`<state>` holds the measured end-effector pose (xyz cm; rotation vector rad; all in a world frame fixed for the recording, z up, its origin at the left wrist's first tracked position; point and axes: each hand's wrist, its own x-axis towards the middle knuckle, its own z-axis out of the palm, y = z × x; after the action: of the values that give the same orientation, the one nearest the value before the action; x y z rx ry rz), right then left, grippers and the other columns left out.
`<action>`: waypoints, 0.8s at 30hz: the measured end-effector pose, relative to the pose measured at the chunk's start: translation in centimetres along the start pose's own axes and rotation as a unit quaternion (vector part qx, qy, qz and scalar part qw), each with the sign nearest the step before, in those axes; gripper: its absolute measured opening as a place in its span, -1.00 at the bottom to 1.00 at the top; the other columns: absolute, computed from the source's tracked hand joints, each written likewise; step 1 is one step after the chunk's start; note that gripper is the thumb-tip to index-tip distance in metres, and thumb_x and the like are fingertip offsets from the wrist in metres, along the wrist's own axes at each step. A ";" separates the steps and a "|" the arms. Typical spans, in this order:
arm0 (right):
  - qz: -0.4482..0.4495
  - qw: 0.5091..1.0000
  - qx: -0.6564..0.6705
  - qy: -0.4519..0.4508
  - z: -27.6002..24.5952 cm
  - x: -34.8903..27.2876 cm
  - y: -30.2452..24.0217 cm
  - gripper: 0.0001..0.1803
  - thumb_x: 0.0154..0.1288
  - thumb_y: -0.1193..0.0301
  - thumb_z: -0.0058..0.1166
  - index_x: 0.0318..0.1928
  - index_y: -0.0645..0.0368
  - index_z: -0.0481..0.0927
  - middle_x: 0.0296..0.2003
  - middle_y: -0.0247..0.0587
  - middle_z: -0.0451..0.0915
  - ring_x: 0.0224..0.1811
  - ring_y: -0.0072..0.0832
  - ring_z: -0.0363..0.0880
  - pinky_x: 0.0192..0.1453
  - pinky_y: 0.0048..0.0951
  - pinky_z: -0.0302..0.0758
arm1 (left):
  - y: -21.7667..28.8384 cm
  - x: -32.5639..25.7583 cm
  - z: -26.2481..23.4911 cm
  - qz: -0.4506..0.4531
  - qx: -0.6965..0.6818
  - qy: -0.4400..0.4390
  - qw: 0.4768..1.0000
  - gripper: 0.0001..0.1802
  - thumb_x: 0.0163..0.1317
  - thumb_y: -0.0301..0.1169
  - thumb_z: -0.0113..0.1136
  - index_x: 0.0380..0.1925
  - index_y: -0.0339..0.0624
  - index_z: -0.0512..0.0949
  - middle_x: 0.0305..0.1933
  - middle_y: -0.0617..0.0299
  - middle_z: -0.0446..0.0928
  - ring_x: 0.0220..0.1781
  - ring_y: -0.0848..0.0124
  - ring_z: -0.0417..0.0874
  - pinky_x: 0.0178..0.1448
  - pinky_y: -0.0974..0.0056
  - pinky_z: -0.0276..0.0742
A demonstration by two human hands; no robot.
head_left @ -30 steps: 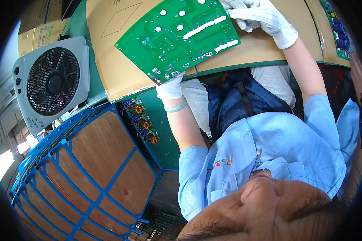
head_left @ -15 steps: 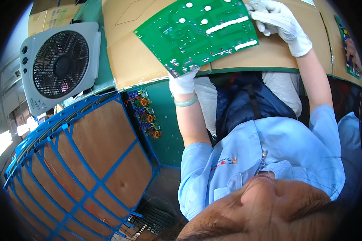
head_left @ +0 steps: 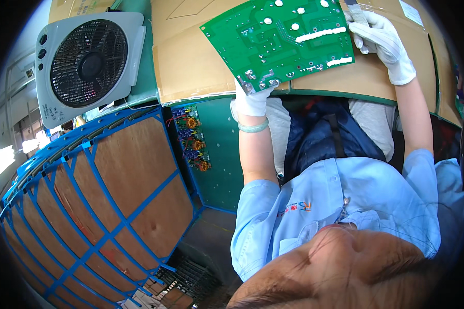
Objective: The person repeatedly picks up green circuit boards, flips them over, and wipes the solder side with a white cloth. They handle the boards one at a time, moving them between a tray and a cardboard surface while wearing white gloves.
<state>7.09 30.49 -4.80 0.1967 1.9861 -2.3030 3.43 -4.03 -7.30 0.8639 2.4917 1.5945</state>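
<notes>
A green circuit board (head_left: 288, 46) is tilted up over the table, its solder side with white strips and white round dots facing me. My left hand (head_left: 252, 103), in a white glove, grips the board's lower left corner from beneath; its fingers are largely hidden behind the board. At the board's right edge is my gloved right hand (head_left: 384, 46). Its fingers are pinched around a flat greyish tool (head_left: 357, 13) whose upper end is cut off by the frame, so its exact kind is unclear.
Brown cardboard (head_left: 191, 62) covers the tabletop. A grey box fan (head_left: 90, 64) stands at the left. Below it is a wooden-panelled rack edged with blue tape (head_left: 131, 180). Several boards with copper coils (head_left: 193, 136) stand on a green surface beside my left arm.
The whole view has shifted, so the board, both hands and the fan appear farther right. Both hands keep their hold, and the board stays at much the same tilt.
</notes>
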 end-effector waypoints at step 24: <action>0.007 1.000 0.012 0.003 2.0 -0.9 -3.4 -0.76 0.29 0.28 0.25 -0.19 0.21 0.64 -0.56 -0.39 0.55 -0.59 -0.67 0.43 -0.51 -0.64 0.34 | 3.4 1.3 -1.6 0.002 0.019 -0.022 1.000 -0.48 0.08 -0.54 0.41 0.09 -0.22 0.52 0.06 0.15 0.64 0.05 0.32 0.67 0.07 0.21 0.65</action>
<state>7.37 28.96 -1.07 0.2193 1.9542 -2.3205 3.22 -3.68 -3.37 0.8996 2.4989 1.5179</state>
